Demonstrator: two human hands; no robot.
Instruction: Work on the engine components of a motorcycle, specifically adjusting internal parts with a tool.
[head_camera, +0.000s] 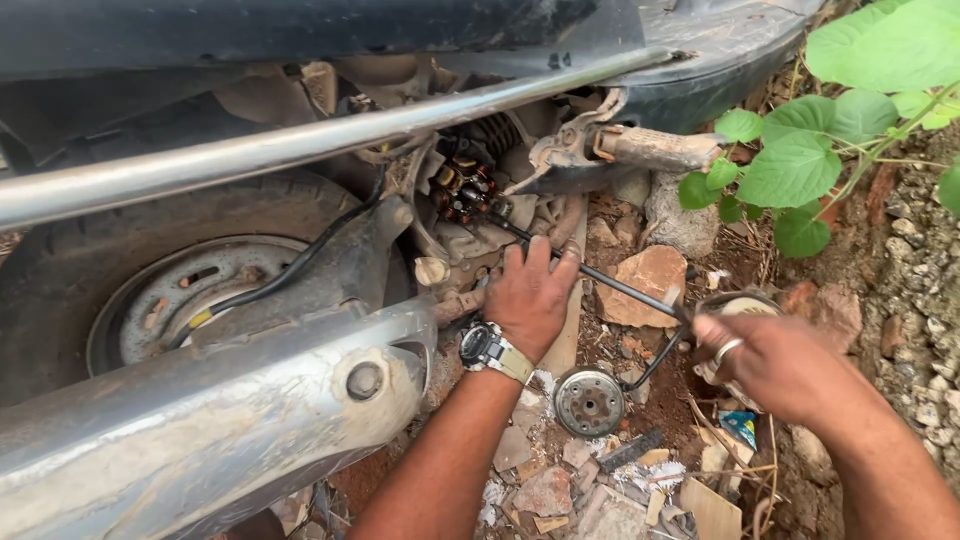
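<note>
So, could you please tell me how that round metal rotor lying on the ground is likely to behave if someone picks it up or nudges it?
The round metal rotor looks like thick, rusty metal, so probably heavy for its size and rigid. It lies flat among stone rubble, so a nudge would likely scrape it along, not roll it. Its dusty surface probably gives fair hold, not slippery.

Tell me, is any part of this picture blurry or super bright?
In the head view, the right hand is smeared by motion blur, while the left hand with its wristwatch looks sharp. The green leaves at top right are washed out by strong daylight. Under the scooter body, around the coil windings, it sits in shade.
</note>
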